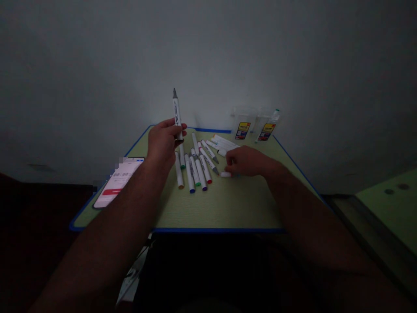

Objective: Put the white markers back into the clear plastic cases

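My left hand (164, 138) grips a white marker (176, 111) and holds it upright above the table, its cap off and its grey tip pointing up. At the right side of the marker pile, my right hand (246, 161) is low over the table with fingers curled, pinching a small white marker cap (225, 174). Between the hands lie several white markers (192, 174) with coloured ends, blue, green, red, purple and ochre among them. A few of these show bare grey tips. More markers (224, 141) lie behind my right hand, which partly covers them.
Two clear plastic cases with labels, a left one (243, 130) and a right one (266, 131), stand at the back right; a green-ended marker (276, 114) leans in the right one. A phone (119, 182) with a timer lies at the left. Blue edging rims the table (215, 213), near a grey wall.
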{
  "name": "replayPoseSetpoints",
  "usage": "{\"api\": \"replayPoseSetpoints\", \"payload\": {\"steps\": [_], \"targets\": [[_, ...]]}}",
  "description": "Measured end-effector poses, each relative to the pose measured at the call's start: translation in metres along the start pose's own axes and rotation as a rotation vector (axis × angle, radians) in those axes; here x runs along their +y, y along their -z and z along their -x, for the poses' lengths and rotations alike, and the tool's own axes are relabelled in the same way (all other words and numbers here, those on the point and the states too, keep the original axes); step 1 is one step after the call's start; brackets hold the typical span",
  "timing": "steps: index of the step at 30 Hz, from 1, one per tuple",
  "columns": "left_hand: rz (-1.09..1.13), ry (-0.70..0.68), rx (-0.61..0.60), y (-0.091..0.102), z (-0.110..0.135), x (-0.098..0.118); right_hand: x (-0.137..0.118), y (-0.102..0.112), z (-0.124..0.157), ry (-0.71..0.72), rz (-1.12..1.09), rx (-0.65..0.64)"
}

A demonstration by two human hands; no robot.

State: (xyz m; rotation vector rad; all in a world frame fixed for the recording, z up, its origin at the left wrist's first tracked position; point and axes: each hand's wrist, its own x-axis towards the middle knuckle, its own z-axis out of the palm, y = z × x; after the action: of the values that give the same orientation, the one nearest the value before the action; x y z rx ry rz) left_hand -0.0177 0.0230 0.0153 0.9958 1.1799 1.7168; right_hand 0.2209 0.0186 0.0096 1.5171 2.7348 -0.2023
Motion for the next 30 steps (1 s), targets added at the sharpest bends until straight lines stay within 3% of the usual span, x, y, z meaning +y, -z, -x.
{"api": "replayPoseSetpoints", "payload": {"steps": [5, 12, 30], "targets": [[0.004, 0.007, -0.013, -0.001, 0.001, -0.002, 0.007, -0.004, -0.008, -0.134, 0.02, 0.22], [-0.007, 0.017, -0.023, -0.002, 0.002, -0.004, 0.018, -0.01, -0.014, -0.244, 0.005, 0.382], [-0.033, 0.059, -0.006, -0.004, 0.005, -0.003, 0.028, -0.016, -0.02, -0.351, -0.004, 0.351]]}}
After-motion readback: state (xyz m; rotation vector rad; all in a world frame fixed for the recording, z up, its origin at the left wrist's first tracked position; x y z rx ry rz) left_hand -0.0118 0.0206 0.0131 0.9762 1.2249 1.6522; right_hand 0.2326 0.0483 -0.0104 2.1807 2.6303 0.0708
